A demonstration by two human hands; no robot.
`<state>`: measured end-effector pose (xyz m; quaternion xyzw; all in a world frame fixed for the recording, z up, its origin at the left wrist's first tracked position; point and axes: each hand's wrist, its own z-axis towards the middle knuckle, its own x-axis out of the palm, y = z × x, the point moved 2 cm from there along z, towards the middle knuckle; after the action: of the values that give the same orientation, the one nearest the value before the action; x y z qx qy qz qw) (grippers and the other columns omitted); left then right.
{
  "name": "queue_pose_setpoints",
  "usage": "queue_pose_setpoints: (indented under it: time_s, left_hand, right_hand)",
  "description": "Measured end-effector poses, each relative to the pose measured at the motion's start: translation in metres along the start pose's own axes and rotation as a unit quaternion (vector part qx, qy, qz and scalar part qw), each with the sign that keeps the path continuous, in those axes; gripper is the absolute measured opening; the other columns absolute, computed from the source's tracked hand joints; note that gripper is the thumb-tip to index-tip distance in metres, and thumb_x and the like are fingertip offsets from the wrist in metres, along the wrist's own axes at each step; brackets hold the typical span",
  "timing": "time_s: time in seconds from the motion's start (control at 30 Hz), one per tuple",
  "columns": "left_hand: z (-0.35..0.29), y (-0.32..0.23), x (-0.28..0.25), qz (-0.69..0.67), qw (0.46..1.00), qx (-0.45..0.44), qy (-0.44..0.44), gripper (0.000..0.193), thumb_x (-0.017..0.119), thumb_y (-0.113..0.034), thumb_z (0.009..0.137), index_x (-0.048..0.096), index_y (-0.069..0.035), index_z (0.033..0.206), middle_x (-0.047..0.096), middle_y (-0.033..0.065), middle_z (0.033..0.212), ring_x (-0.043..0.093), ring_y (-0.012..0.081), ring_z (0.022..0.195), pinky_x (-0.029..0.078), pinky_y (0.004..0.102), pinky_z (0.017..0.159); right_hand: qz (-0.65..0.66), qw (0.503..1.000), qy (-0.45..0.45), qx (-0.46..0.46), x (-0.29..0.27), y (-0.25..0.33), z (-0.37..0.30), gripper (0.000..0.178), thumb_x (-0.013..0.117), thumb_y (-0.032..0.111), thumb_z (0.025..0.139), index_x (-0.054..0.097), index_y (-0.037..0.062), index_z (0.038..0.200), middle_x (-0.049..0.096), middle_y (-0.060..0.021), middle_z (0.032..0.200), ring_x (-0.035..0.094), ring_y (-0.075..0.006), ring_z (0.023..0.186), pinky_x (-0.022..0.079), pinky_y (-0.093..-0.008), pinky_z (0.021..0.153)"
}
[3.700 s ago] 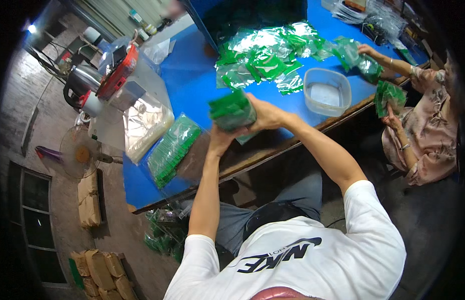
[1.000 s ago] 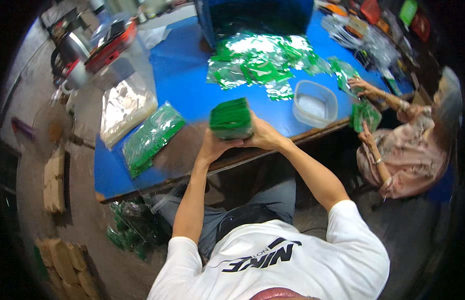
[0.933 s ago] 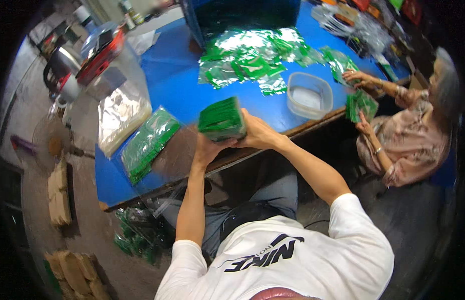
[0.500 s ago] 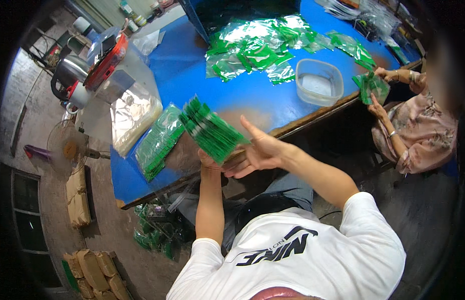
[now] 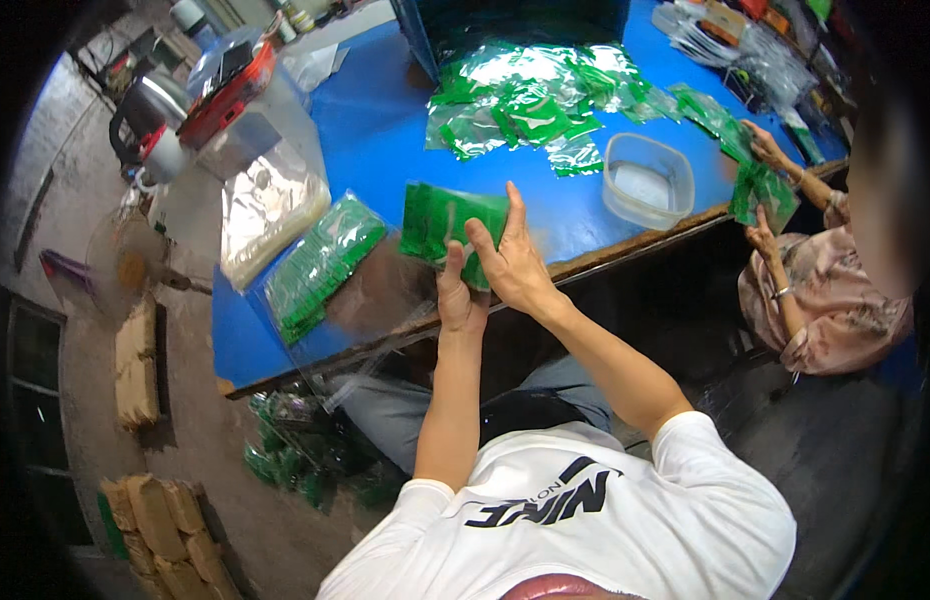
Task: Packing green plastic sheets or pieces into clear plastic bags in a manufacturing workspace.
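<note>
A stack of green-and-clear plastic packets [image 5: 432,217] is held between my two hands over the near edge of the table. My left hand [image 5: 459,293] grips it from below, thumb upright against the near face; its other fingers are hidden behind the stack. At the right end, my right hand [image 5: 518,262] is closed round the stack, thumb across the face and a finger stretched along the side. Just left of my hands, a clear bag filled with a row of green packets [image 5: 330,262] lies on the blue table [image 5: 360,130].
Loose green packets [image 5: 530,110] spill from a dark blue bin [image 5: 415,40]. A clear plastic tub [image 5: 647,180] stands near the table edge. Clear bags [image 5: 270,215] are stacked at left, near a kettle [image 5: 145,110]. At right, a co-worker's hands [image 5: 770,190] hold green packets.
The stack has turned from slanting, edges towards me, to showing its broad face. My right hand has closed in on it, and my left thumb has come up against it.
</note>
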<state>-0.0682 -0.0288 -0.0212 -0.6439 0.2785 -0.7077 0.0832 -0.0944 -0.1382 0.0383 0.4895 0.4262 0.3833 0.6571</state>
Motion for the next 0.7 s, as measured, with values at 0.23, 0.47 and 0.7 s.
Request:
queue_pose_setpoints:
  time_s: [0.23, 0.47, 0.7]
  left_hand:
    - [0.022, -0.036, 0.016, 0.268, 0.962, 0.032, 0.036, 0.054, 0.08, -0.009, 0.082, 0.055, -0.002, 0.129, 0.064, 0.0088, 0.119, 0.064, 0.0201, 0.106, 0.054, 0.0358, 0.094]
    - [0.04, -0.041, 0.012, 0.456, 0.87, 0.085, 0.167, 0.083, 0.084, -0.002, 0.073, 0.038, -0.005, 0.142, 0.059, 0.0101, 0.127, 0.059, 0.0229, 0.117, 0.05, 0.0371, 0.1]
    - [0.042, -0.034, 0.016, 0.53, 0.815, 0.159, 0.172, 0.122, 0.089, 0.001, 0.066, 0.01, -0.012, 0.157, 0.035, 0.0142, 0.15, 0.045, 0.0257, 0.133, 0.044, 0.0394, 0.109]
  right_hand:
    - [-0.003, 0.98, 0.198, -0.003, -0.057, -0.004, 0.062, 0.112, 0.087, 0.038, 0.075, 0.016, 0.0071, 0.156, 0.051, -0.0265, 0.135, 0.055, -0.0308, 0.12, 0.045, -0.0393, 0.103]
    - [-0.157, 0.94, 0.192, -0.234, -0.038, -0.066, 0.061, 0.09, 0.093, 0.026, 0.061, 0.046, -0.0012, 0.133, 0.058, -0.0245, 0.119, 0.055, -0.041, 0.115, 0.044, -0.0437, 0.101]
    - [-0.102, 0.956, 0.159, -0.224, -0.042, -0.05, 0.06, 0.091, 0.094, 0.024, 0.06, 0.044, 0.0016, 0.133, 0.058, -0.0226, 0.119, 0.055, -0.0404, 0.118, 0.045, -0.0441, 0.1]
